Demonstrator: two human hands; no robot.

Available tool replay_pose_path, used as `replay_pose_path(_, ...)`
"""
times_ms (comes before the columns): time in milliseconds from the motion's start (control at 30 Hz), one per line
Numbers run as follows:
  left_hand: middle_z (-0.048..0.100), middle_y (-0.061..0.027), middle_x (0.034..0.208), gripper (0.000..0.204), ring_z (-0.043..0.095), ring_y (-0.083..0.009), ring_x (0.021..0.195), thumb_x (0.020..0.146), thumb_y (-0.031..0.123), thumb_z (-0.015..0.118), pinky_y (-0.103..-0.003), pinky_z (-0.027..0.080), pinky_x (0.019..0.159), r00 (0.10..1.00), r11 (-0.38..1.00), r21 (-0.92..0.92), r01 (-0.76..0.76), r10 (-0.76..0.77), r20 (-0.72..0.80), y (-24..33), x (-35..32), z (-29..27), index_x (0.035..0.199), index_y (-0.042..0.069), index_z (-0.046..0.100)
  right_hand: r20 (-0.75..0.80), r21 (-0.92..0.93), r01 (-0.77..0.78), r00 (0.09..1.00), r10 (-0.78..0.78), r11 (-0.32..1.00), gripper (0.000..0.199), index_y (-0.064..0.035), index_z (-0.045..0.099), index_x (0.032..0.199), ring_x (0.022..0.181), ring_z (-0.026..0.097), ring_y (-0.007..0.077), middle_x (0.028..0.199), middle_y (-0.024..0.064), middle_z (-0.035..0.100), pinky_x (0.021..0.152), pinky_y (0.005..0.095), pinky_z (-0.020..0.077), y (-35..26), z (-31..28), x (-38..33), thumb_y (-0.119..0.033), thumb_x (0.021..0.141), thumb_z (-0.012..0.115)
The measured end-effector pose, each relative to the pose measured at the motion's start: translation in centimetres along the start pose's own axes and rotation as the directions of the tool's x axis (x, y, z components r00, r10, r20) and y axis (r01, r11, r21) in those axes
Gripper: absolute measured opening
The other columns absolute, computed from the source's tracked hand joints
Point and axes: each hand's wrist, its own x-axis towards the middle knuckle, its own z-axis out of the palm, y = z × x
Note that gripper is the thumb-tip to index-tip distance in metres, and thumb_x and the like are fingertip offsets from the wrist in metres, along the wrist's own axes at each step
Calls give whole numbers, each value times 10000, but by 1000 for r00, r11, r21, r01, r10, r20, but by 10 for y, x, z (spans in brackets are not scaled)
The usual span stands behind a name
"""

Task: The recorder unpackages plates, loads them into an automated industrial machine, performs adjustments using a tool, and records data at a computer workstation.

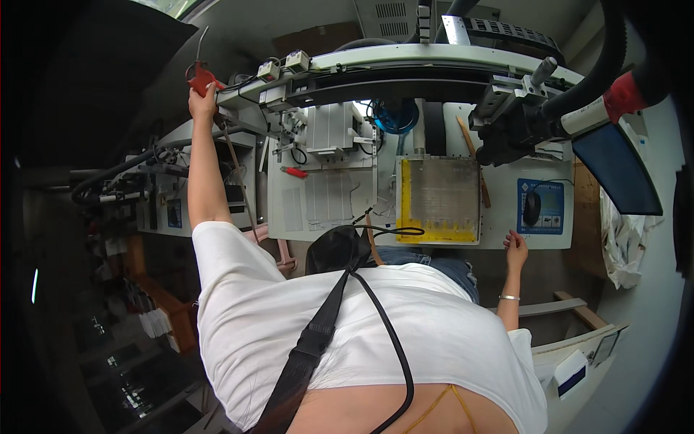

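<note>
My left arm is stretched far out to the upper left. At its end my left hand is closed round a red air blow gun, whose thin metal nozzle points up; a hose hangs below the hand. The gun is beside the left end of the machine's long white beam. On the right, my right hand hangs by the table's front edge with nothing in it, its fingers loosely apart. It is nearest to a black mouse on a blue mouse pad, without touching either.
On the white table sit a yellow-edged metal plate fixture, a grey grooved plate and a red-handled tool. A camera-like machine head overhangs at right, beside a dark monitor. A blue round part stands behind.
</note>
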Motion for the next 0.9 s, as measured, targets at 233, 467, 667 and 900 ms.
replay_pose_path(233, 620, -159, 1044, 865, 603, -269, 979, 577, 576, 778, -331, 448, 880, 997, 997, -9, 83, -83, -1, 25, -44, 0, 1176, 1, 534, -10, 20, 16, 1000, -15, 1000, 221, -58, 615, 1102, 739, 604, 95, 918, 45, 647, 645, 221, 470, -13, 11, 4, -124, 934, 487)
replay_pose_path(467, 595, -93, 1028, 298, 575, -138, 928, 880, 63, 594, -223, 452, 800, 995, 805, -588, -74, 98, 9, 181, -223, -70, 1160, 3, 512, -81, 168, 167, 985, -155, 972, 211, -21, 615, 1071, 718, 614, 112, 884, 67, 655, 617, 236, 488, -57, 13, 45, -65, 916, 480)
replay_pose_path(667, 630, -37, 826, 155, 585, -87, 744, 824, 60, 649, -207, 451, 678, 446, 857, -409, 314, 247, 860, 264, -399, -57, 962, -8, 628, -100, 609, 15, 993, 58, 793, 345, 27, 475, 1227, 825, 607, 198, 1055, 145, 595, 717, 278, 517, -117, 8, 145, -24, 886, 499)
replay_pose_path(900, 639, -39, 931, 241, 577, -96, 856, 893, 161, 588, -214, 433, 734, 363, 745, -208, 634, -50, 930, 247, -466, -47, 1089, 22, 576, 39, 860, -222, 926, 375, 459, 233, 27, 488, 1045, 859, 573, 301, 1036, 166, 564, 744, 383, 514, -115, 12, 270, -44, 825, 514)
